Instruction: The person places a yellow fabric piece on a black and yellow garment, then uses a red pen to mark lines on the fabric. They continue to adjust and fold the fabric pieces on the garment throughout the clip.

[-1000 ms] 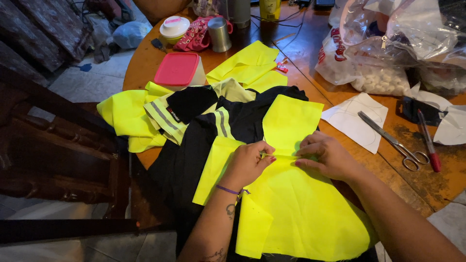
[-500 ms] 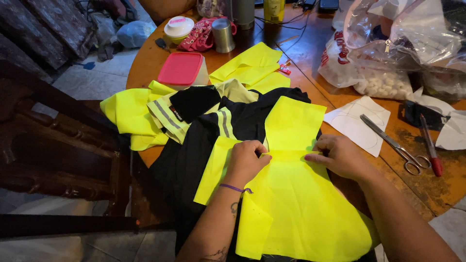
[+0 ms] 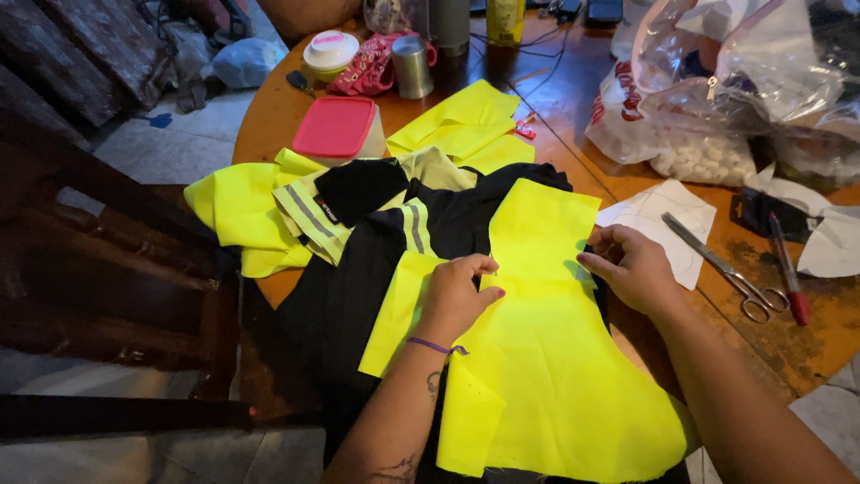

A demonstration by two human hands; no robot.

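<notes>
A cut piece of neon yellow fabric [image 3: 546, 358] lies spread over black cloth [image 3: 358, 296] on a round wooden table [image 3: 555, 99]. My left hand [image 3: 455, 296] rests flat on the yellow piece's left edge at its narrow waist, fingers together. My right hand [image 3: 632, 267] presses on the right edge of the same piece, fingers curled at its border. Both hands lie on top of the fabric and grip nothing. More yellow pieces with grey reflective strips [image 3: 269, 211] lie to the left.
Scissors [image 3: 721, 267] and a red pen [image 3: 786, 269] lie to the right beside white paper patterns [image 3: 658, 220]. A pink-lidded box [image 3: 339, 130], a metal cup [image 3: 413, 65] and plastic bags [image 3: 717, 99] sit further back. A dark wooden chair [image 3: 116, 269] stands at the left.
My hands have moved apart from the middle of the yellow piece toward its two side edges, the right hand going furthest, smoothing the fabric flat.
</notes>
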